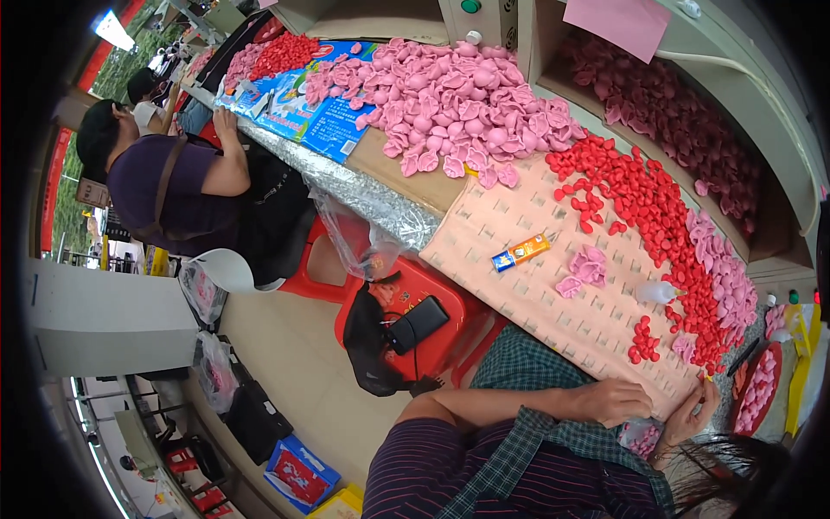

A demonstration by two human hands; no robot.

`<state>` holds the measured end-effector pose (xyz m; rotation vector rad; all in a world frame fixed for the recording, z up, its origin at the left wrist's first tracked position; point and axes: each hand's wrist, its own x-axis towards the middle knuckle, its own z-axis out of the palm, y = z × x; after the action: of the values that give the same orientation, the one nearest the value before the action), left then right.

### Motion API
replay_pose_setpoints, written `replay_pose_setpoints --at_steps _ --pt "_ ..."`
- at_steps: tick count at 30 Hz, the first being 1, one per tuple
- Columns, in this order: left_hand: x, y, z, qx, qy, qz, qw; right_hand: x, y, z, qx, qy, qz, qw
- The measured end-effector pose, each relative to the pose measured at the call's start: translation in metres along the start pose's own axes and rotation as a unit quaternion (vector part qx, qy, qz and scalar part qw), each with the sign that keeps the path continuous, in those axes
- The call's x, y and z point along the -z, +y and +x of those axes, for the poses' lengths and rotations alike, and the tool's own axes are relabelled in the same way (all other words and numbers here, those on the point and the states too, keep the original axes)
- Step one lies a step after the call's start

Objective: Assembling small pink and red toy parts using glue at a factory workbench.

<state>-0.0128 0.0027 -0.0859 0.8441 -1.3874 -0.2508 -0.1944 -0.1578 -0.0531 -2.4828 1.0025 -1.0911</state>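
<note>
My left hand (612, 403) is closed, its fingers curled at the near edge of the peach patterned mat (510, 307). Whatever it may hold is hidden. My right hand (692, 413) is close by at the mat's right corner, fingers pinched together, with a tiny piece at the tips too small to name. In front of them lies a small cluster of red pieces (643, 340). A white squeeze bottle (655, 292) rests on its side among the red pieces. Pink petal-shaped pieces (588, 266) and an orange-and-blue tube (521, 252) lie farther left.
A large pink heap (467, 104) and a long band of red pieces (640, 186) cover the far side. Shelves with pink pieces (666, 121) stand behind. A red tray (759, 389) is at right. A red stool (406, 337) holds a black bag. Another person (173, 182) sits at left.
</note>
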Motion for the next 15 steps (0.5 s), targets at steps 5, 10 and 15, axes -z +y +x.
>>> replay_pose_setpoints --at_steps 5,10,15 --pt "0.005 -0.003 0.000 -0.024 -0.008 0.018 1.000 -0.002 0.003 0.002 -0.006 -0.013 -0.032 0.999" --pt "0.010 -0.006 -0.001 -0.034 -0.025 0.016 0.999 -0.004 0.001 0.004 -0.025 -0.019 -0.045 0.998" --pt "0.012 -0.006 -0.001 -0.048 -0.045 0.023 0.998 -0.004 0.000 0.005 -0.013 -0.036 -0.063 0.997"
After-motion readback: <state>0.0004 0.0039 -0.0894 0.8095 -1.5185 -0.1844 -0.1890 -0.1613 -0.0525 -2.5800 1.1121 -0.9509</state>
